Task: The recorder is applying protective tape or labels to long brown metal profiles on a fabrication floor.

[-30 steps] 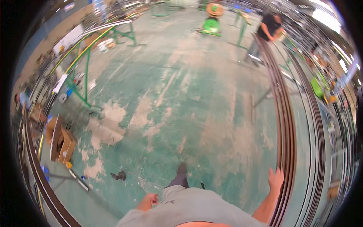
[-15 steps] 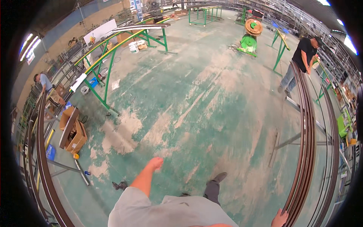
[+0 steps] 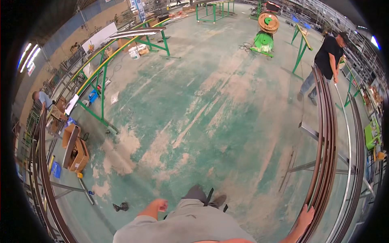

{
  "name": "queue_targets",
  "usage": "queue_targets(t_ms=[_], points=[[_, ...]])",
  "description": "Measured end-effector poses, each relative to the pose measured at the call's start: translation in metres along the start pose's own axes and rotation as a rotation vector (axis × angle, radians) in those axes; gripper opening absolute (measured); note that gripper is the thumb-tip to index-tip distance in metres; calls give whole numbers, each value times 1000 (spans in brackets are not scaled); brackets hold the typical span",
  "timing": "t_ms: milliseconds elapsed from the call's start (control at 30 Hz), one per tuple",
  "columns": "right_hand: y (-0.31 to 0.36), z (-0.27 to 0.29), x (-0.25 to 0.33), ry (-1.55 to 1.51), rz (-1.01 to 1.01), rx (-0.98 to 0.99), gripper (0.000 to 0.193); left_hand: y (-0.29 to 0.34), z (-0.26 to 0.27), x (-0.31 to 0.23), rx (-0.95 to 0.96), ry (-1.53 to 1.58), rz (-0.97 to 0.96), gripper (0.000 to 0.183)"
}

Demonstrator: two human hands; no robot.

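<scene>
My right hand [image 3: 305, 216] is at the near end of several long brown metal bars [image 3: 324, 158], at the right. Its fingers curl over the outermost bar on the near left side of the bundle. My left hand [image 3: 162, 205] hangs in front of my body over the floor, its fingers curled in, and I see nothing in it. A long silver bar [image 3: 347, 133] lies to the right of the brown ones. At the far end of the bars, a co-worker [image 3: 327, 60] in a black shirt bends with hands at the silver bar's end.
Darker bars [image 3: 358, 162] lie further right on the rack. On the left are another long brown bar [image 3: 45, 178], a cardboard box [image 3: 81, 156] and a second person [image 3: 42, 99]. Green trestles [image 3: 103, 95] stand beyond. A dark object [image 3: 120, 206] lies on the green floor [image 3: 210, 133].
My left hand has swung back toward my body. My right hand has shifted a little further along the brown bars. The silver bar now shows beside them, and the co-worker's hands are lower.
</scene>
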State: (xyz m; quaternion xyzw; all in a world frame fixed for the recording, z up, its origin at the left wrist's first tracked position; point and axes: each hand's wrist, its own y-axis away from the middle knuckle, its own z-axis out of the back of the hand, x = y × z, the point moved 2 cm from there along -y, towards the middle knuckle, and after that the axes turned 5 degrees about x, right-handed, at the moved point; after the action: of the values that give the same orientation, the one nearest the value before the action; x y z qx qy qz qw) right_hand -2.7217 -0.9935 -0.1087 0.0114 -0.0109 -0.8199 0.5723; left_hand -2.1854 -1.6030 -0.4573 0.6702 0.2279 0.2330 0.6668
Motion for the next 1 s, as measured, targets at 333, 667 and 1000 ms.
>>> queue_targets(t_ms=[333,667,1000], points=[[31,-26,33,85,-169,57,63,62,-39,-313,26,-302,-440,25],[68,14,103,343,-127,126,59,21,14,-365,78,-624,-505,24],[-1,-113,-29,769,290,-62,60,16,24,-300,-112,-358,-306,30]])
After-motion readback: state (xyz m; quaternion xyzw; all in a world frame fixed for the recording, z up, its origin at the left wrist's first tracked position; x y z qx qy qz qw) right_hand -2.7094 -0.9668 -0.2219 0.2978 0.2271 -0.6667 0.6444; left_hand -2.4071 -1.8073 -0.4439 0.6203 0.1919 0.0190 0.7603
